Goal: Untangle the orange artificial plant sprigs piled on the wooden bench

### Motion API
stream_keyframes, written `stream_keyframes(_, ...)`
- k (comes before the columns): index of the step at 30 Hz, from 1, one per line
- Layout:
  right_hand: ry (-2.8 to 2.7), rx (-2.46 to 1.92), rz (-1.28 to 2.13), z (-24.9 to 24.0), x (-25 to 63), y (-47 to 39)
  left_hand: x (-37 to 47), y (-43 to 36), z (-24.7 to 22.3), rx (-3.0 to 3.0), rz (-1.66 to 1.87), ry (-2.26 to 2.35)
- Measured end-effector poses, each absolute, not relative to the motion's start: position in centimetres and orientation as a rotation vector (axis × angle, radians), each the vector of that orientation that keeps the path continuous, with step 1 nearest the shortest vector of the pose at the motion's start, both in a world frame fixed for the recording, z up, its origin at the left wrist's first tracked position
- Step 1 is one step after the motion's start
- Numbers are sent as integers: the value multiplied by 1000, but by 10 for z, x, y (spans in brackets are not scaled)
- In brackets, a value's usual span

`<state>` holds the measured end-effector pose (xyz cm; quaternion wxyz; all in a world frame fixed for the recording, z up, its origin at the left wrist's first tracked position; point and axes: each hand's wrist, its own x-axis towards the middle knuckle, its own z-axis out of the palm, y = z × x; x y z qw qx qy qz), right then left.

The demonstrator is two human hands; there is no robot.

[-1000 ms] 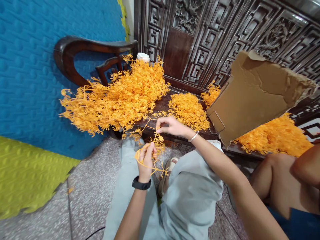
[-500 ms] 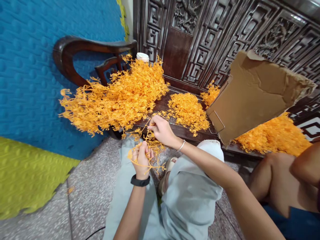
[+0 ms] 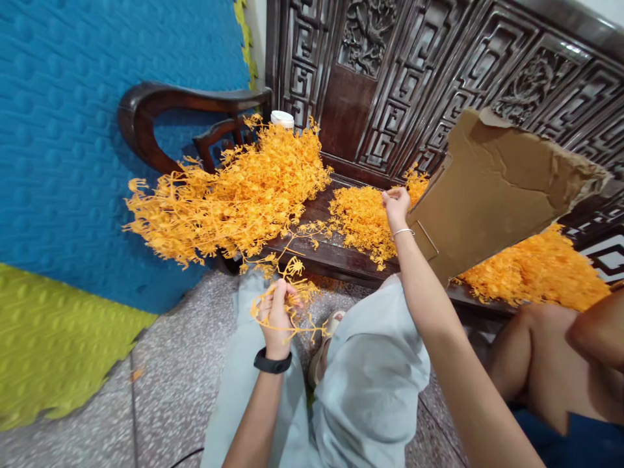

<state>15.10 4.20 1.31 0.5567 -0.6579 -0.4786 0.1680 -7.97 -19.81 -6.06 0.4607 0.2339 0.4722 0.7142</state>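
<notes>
My left hand (image 3: 277, 313), above my left thigh, is closed around an orange branched plastic piece (image 3: 295, 330), whose thin stems stick out on both sides. My right hand (image 3: 397, 203) is over the small orange pile (image 3: 358, 214) on the dark wooden bench, near the cardboard. Its fingers are pinched together, and anything between them is too small to make out. A large heap of orange pieces (image 3: 253, 195) lies at the left end of the bench, with loose stems trailing from it towards my left hand.
A cardboard piece (image 3: 497, 188) stands tilted on the bench (image 3: 336, 263), with another orange heap (image 3: 541, 266) behind it. A curved armrest (image 3: 146, 110) and white container (image 3: 282, 119) are at the left. Another person's bare knee (image 3: 517, 344) is at the right.
My right hand has moved away from my left hand, up and to the right, over the small pile. My left hand stays in place with the orange piece.
</notes>
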Motion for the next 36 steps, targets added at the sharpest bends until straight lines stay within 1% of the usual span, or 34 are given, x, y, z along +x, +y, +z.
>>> stream_keyframes(11, -869, -1736, 530, -10, 201, 32, -76, -197, -63, 674, 1683, 1129)
stream_keyframes(23, -866, -1680, 656, 5, 186, 24, -76, -196, -63, 693, 1686, 1124)
stream_keyframes(31, -1263, -1441, 857, 33, 122, 0, -77, -195, -63, 707, 1677, 1092)
stream_keyframes(34, -1464, -1302, 1029, 43, 94, -23, -77, -196, -64, 710, 1659, 1088)
stream_keyframes(36, -1709, -1197, 1197, 49, 77, -41, -77, -196, -64, 713, 1647, 1088)
